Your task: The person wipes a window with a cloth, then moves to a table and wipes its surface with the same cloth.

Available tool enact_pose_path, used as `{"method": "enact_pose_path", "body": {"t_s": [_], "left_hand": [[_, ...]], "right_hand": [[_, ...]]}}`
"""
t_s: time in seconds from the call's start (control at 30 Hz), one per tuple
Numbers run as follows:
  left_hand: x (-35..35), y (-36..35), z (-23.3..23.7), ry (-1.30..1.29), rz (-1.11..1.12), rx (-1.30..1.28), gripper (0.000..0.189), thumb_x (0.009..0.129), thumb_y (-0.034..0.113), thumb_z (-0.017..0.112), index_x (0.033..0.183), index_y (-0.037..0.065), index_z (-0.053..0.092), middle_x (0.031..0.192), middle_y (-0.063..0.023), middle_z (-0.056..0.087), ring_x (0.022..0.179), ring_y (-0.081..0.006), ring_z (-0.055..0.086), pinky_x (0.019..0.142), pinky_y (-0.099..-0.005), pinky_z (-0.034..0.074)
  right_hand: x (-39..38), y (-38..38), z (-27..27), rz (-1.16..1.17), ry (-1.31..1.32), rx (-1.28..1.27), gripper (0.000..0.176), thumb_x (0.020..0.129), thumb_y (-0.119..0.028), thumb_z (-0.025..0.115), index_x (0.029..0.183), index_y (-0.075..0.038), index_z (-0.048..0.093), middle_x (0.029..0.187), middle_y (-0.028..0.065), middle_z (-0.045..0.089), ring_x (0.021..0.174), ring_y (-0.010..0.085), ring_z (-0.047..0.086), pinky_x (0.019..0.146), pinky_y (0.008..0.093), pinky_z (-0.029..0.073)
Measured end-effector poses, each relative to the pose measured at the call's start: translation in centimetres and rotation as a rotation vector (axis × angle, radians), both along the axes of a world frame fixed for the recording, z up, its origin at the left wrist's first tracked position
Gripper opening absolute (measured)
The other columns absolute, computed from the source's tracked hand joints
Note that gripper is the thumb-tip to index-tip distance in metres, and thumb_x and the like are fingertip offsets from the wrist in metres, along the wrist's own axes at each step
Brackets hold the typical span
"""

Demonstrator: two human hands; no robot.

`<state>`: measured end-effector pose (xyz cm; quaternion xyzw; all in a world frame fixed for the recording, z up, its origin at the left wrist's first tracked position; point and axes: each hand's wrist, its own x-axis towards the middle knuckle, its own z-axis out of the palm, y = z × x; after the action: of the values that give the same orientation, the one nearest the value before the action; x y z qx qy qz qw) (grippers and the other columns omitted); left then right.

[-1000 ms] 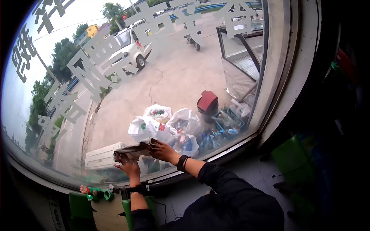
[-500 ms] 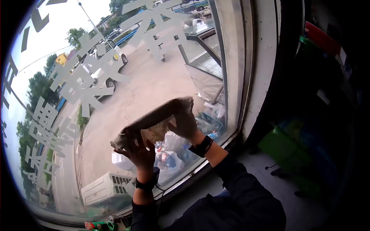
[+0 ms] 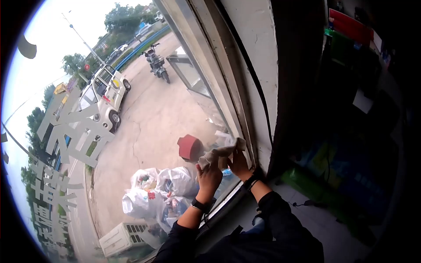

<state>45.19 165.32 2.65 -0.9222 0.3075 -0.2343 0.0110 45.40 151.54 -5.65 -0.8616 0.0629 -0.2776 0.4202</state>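
Observation:
A grey-beige cloth (image 3: 218, 154) is bunched against the lower right part of a large window pane (image 3: 144, 109), close to the frame. My left hand (image 3: 209, 180) grips the cloth's left end, thumb and fingers raised along it. Just to the right, my right hand (image 3: 239, 165) holds the other end beside the window frame (image 3: 226, 94). The cloth hides some of the fingertips on both hands. Both wrists wear dark bands.
White lettering (image 3: 83, 136) is stuck on the glass. Outside stand filled white bags (image 3: 147, 201), a red object (image 3: 189, 147), an air-conditioner unit (image 3: 120, 239), a white vehicle (image 3: 103, 94) and a motorbike (image 3: 155, 63). Indoors on the right lies something green (image 3: 307, 188).
Both hands and the cloth have moved right toward the window frame. The cloth, stretched wide before, is now bunched and the hands are closer together. The view has shifted too.

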Motion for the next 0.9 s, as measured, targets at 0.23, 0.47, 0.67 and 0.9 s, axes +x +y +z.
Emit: {"method": "enact_pose_path", "body": {"t_s": [0.23,0.47,0.67,0.9], "left_hand": [[-4.2,11.5,-3.0,-0.235,0.168,0.161,0.054,0.068,0.014,0.047,0.122,0.02,0.044,0.104,0.0058,0.055,0.091,-0.0134,0.051,0.103,-0.0419,0.002],[-11.0,26.8,-4.5,-0.296,0.494,0.141,0.046,0.07,0.024,0.052,0.115,0.02,0.049,0.121,-0.0003,0.045,0.108,-0.0204,0.045,0.098,-0.0567,-0.005],[-16.5,41.7,0.4,-0.17,0.866,-0.248,0.048,0.069,0.026,0.052,0.114,0.011,0.048,0.132,-0.0142,0.029,0.118,-0.0266,0.034,0.091,-0.0657,0.002],[-20.8,50.5,1.5,-0.157,0.785,-0.572,0.051,0.072,0.027,0.049,0.118,0.006,0.042,0.133,-0.019,0.023,0.125,-0.0287,0.019,0.093,-0.0627,0.009]], "right_hand": [[-0.8,9.7,0.2,0.015,-0.214,0.088,0.083,0.078,-0.037,0.05,0.127,0.012,0.004,0.128,0.0344,0.015,0.118,0.0458,0.019,0.098,0.0442,0.017],[-4.0,25.5,-2.1,0.21,-0.3,-0.254,0.088,0.077,-0.045,0.048,0.126,0.013,0.004,0.127,0.0359,0.015,0.116,0.0484,0.019,0.098,0.0483,0.015],[-8.3,39.4,6.5,0.74,-0.326,-0.403,0.052,0.07,-0.025,0.057,0.114,-0.002,0.045,0.113,0.0162,0.047,0.098,0.032,0.05,0.082,0.0424,0.04],[-13.5,50.2,8.6,0.808,-0.436,-0.554,0.066,0.067,-0.017,0.056,0.126,0.0,0.03,0.13,0.0122,0.031,0.117,0.0313,0.033,0.097,0.0405,0.027]]}}
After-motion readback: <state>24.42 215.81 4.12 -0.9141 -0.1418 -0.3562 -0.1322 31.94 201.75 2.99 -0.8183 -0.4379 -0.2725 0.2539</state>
